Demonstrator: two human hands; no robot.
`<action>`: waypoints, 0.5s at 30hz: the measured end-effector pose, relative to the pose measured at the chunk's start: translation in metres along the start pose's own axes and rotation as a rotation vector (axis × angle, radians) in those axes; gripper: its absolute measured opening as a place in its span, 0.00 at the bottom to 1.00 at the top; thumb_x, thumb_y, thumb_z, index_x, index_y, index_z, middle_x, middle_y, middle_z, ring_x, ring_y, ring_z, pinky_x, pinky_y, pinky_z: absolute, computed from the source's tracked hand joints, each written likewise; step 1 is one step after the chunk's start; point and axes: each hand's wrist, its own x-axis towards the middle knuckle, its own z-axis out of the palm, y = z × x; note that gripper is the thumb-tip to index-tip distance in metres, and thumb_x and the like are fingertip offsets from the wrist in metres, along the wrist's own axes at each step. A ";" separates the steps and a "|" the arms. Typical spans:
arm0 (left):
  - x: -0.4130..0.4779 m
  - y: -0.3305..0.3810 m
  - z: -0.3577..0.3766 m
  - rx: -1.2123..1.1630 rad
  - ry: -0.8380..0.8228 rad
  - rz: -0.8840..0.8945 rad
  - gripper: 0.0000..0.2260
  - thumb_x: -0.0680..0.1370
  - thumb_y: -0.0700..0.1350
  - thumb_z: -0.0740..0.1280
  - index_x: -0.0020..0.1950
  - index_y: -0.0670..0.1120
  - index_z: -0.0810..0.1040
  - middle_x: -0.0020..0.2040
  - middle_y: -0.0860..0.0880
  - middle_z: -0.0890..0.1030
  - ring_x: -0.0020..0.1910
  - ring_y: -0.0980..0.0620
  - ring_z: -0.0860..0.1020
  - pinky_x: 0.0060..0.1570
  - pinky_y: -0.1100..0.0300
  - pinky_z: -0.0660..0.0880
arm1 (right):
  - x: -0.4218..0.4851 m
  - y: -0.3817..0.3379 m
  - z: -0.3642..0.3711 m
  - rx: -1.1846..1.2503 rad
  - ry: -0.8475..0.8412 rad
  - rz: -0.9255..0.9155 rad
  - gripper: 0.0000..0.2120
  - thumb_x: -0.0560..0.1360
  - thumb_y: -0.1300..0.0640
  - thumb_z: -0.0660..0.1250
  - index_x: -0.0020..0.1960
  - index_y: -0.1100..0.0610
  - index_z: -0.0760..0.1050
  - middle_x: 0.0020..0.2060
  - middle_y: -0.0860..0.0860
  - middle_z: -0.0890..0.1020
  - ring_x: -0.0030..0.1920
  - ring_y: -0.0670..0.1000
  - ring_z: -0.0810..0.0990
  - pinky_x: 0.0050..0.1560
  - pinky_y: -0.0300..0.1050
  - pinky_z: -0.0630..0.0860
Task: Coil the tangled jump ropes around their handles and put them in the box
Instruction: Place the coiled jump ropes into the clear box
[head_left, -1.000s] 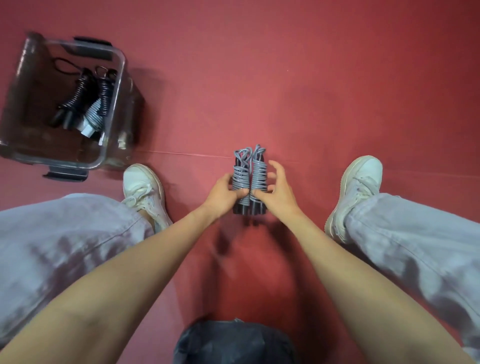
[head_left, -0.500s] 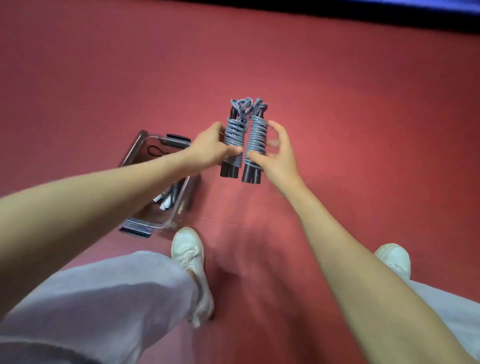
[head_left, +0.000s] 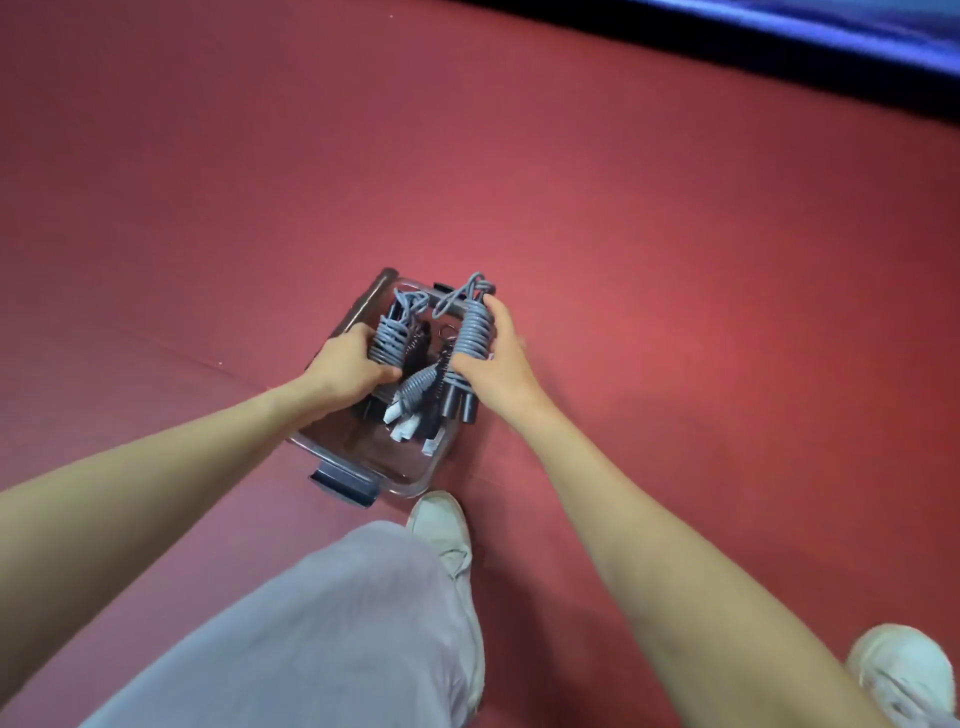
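Note:
A clear plastic box (head_left: 358, 465) with dark clips stands on the red floor ahead of my left foot. Inside it lie coiled jump ropes (head_left: 415, 389), one grey with white handle ends, one black. I hold a grey jump rope over the box, its cord wound around two dark handles. My left hand (head_left: 345, 369) grips the left coiled handle (head_left: 388, 340) above the box's middle. My right hand (head_left: 496, 364) grips the right coiled handle (head_left: 472, 327) over the box's right rim. A short loop of grey cord (head_left: 452, 299) links the two handle tops.
Red mat floor (head_left: 675, 260) spreads all around the box. My left shoe (head_left: 441, 525) sits just in front of the box, my right shoe (head_left: 898, 670) at the lower right. A dark blue padded edge (head_left: 831, 36) runs along the top right.
Both hands have carried the coiled grey rope from between my feet up and left until it is over the box. The two handles have spread apart.

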 end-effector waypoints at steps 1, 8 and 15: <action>0.006 -0.008 0.004 0.014 0.003 -0.017 0.24 0.74 0.44 0.73 0.67 0.40 0.69 0.60 0.40 0.78 0.55 0.42 0.77 0.54 0.53 0.74 | 0.002 0.001 0.007 -0.021 -0.016 0.008 0.41 0.65 0.56 0.68 0.74 0.42 0.57 0.67 0.56 0.64 0.62 0.55 0.73 0.63 0.47 0.72; 0.040 -0.032 0.026 0.254 0.083 0.019 0.21 0.77 0.46 0.68 0.66 0.39 0.67 0.66 0.38 0.71 0.62 0.36 0.73 0.57 0.45 0.72 | 0.029 0.014 0.055 -0.220 -0.009 0.160 0.30 0.72 0.57 0.67 0.69 0.49 0.57 0.59 0.57 0.66 0.56 0.62 0.74 0.53 0.47 0.72; 0.061 -0.034 0.048 0.357 0.092 0.035 0.24 0.79 0.42 0.61 0.73 0.37 0.58 0.66 0.36 0.69 0.61 0.34 0.73 0.51 0.44 0.70 | 0.055 0.024 0.089 -0.401 0.045 0.189 0.28 0.76 0.57 0.66 0.69 0.58 0.54 0.65 0.61 0.63 0.59 0.66 0.72 0.50 0.52 0.68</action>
